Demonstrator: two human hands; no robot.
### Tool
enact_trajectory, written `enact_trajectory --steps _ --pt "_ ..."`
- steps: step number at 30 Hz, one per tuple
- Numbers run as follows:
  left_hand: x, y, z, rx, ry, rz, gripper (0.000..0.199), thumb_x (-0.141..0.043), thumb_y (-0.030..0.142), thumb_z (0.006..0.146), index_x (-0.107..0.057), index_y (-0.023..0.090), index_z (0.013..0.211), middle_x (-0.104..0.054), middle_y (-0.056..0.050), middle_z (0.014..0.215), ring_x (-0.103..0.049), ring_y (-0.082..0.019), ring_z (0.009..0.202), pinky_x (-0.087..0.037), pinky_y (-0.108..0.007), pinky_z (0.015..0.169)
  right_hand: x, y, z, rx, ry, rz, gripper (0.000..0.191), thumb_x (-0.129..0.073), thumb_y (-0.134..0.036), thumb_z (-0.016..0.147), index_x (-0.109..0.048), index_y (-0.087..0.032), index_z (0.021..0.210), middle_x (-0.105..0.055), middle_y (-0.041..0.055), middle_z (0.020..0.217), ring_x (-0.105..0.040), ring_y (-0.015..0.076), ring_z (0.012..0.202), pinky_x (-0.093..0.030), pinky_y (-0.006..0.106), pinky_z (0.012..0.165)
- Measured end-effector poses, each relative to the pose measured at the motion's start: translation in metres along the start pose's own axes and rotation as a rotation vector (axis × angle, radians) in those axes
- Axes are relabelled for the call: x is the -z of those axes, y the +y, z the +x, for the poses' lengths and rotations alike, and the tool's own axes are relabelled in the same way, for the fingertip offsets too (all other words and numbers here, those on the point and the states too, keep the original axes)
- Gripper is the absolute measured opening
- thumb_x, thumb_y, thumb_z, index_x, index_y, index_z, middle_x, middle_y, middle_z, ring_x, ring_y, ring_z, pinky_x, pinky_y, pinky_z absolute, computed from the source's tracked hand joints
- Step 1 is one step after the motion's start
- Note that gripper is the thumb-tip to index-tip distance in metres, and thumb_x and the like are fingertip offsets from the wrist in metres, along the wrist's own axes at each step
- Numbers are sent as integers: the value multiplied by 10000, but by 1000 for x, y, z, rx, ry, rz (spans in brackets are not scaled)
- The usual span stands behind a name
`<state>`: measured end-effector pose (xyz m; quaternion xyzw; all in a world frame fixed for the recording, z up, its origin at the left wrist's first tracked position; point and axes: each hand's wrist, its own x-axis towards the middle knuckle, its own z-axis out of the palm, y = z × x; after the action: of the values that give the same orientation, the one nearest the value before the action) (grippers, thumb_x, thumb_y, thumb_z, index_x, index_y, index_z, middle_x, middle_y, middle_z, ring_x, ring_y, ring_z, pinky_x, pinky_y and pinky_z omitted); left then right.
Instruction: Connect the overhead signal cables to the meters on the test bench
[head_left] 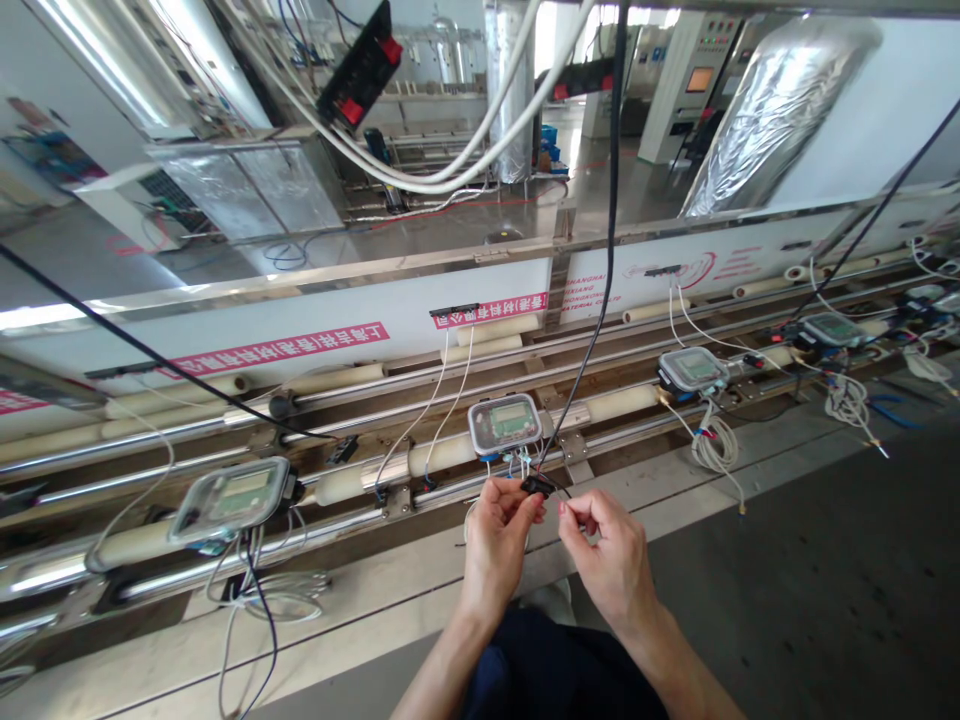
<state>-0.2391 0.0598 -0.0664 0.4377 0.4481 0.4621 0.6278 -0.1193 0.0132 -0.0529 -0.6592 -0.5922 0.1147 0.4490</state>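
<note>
My left hand [501, 535] pinches a small black wire connector [537, 485] between thumb and fingers, just below a meter [505, 422] with a clear cover and a grey display. Close by on the right, my right hand [609, 545] has its thumb and forefinger pressed together at the end of a thin wire [559, 492] by the connector. Whether the wire sits inside the connector I cannot tell. A black cable [592, 350] hangs from above and runs down to this spot. Thin wires come out under the meter.
More meters, one at the left [234, 500] and one at the right [694, 370], sit along the metal rails [330, 530]. Coiled white cables [714, 443] hang by them. A steel ledge [360, 625] runs along the front. Above hang white hoses [450, 180] and a black-red terminal clip [360, 70].
</note>
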Motion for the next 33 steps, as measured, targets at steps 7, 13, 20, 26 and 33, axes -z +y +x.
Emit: enact_trajectory --steps 7,13,20,26,33 --pt "0 0 -1 -7 7 65 216 -668 270 768 -491 170 842 -647 -5 687 -591 -141 629 -465 -215 609 -2 -1 0 18 7 -20 148 -542 -148 828 -506 -186 690 -497 -28 617 -471 89 587 -383 205 593" --pt "2 -5 -1 -4 1 72 242 -675 285 775 -483 174 871 -652 -13 724 -594 -140 666 -443 -206 616 -4 -1 1 13 -3 -48 156 -540 -162 838 -515 -187 686 -509 -23 616 -486 97 596 -391 219 600" --pt "5 5 -2 18 -125 -4 194 -603 281 843 -461 182 928 -668 -45 855 -616 -166 769 -478 -272 733 2 1 5 110 -92 -54 108 -512 -200 878 -605 -199 823 -643 5 708 -542 130 659 -427 253 634" --pt "5 6 -3 10 -108 78 128 -576 232 844 -467 194 900 -687 -34 845 -634 -178 782 -479 -281 742 4 5 7 199 -131 -112 126 -504 -179 882 -616 -199 826 -657 27 734 -569 145 688 -443 278 655" --pt "5 10 -5 -45 -60 252 77 -534 238 850 -474 208 885 -696 -16 805 -658 -182 744 -474 -248 680 1 2 7 156 -123 -120 134 -509 -182 876 -604 -202 784 -642 15 689 -543 139 646 -425 266 615"
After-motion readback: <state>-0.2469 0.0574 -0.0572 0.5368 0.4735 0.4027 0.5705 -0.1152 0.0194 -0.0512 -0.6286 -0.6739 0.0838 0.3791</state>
